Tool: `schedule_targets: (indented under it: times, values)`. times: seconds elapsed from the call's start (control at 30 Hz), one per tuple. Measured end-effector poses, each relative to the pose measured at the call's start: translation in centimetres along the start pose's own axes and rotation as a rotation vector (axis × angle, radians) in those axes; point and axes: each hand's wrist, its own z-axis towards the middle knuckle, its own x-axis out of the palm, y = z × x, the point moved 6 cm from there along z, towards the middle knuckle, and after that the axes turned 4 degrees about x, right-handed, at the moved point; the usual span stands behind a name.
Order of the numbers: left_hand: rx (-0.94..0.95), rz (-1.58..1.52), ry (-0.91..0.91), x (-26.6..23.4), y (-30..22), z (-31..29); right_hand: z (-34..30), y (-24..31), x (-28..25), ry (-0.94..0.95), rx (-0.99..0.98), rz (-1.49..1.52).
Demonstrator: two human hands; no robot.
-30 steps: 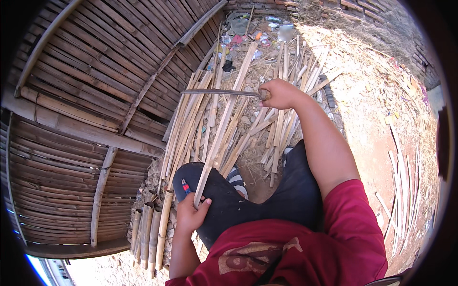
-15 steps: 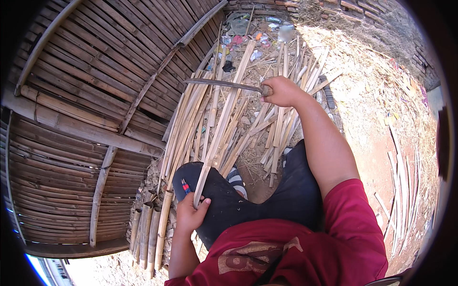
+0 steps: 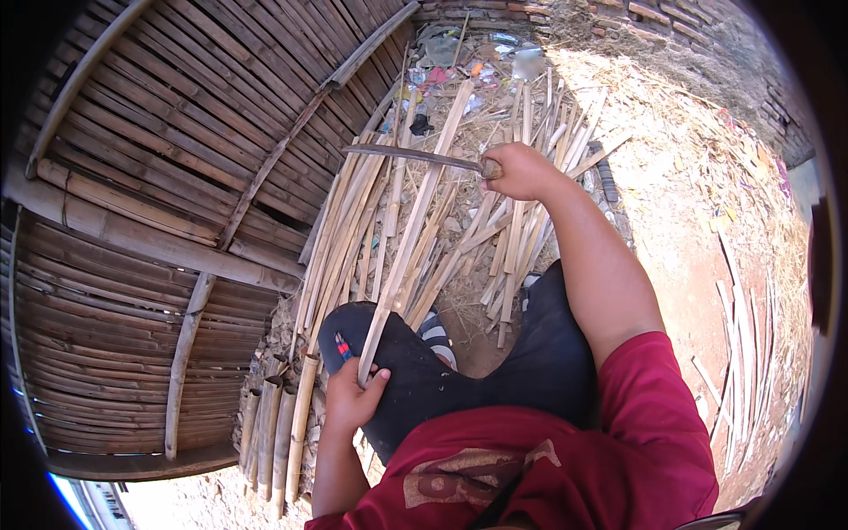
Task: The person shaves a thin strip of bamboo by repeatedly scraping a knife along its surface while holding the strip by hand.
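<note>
A long split bamboo strip [image 3: 412, 234] slants across my left thigh and away from me, its near end gripped by my left hand [image 3: 354, 395]. My right hand [image 3: 519, 171] is wrapped round the short wooden handle of a machete [image 3: 402, 153]. Its long, slightly curved blade points left and lies across the strip's upper part; whether it touches the wood I cannot tell. A small red and blue item [image 3: 343, 345] shows on my thigh just above the left hand's fingers.
Several loose bamboo strips [image 3: 521, 230] cover the ground ahead. A slatted bamboo wall [image 3: 159, 185] rises on the left, with cut bamboo poles [image 3: 281, 433] at its foot. Litter [image 3: 442, 66] lies at the back before a brick wall [image 3: 649, 13]. More thin strips [image 3: 738, 371] lie right.
The strip's far end has dropped slightly toward me. Both hands keep their grips and have barely moved.
</note>
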Motion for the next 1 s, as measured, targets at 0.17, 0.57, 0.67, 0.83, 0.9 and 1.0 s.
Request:
schedule_targets:
  times: [0.17,0.57,0.67,0.83,0.9,1.0]
  values:
    - [0.025,-0.033,-0.013,0.0,0.6,0.0,-0.8,2.8,1.3,0.099,-0.168,-0.028]
    - [0.021,-0.002,-0.015,0.0,0.2,0.0,-0.2,0.9,1.5,0.055,-0.098,-0.019]
    - [0.011,-0.023,-0.013,0.0,0.5,-0.1,-0.4,0.9,0.3,0.090,-0.087,0.028]
    - [0.020,0.004,-0.009,0.0,0.0,0.0,-0.4,-0.2,-0.6,0.059,-0.035,0.031]
    - [0.025,0.003,-0.012,0.0,0.1,0.0,-0.6,0.3,-0.3,0.046,-0.059,0.011]
    - [0.032,-0.017,-0.025,0.0,0.3,-0.1,-0.6,2.0,0.9,0.091,-0.140,0.009]
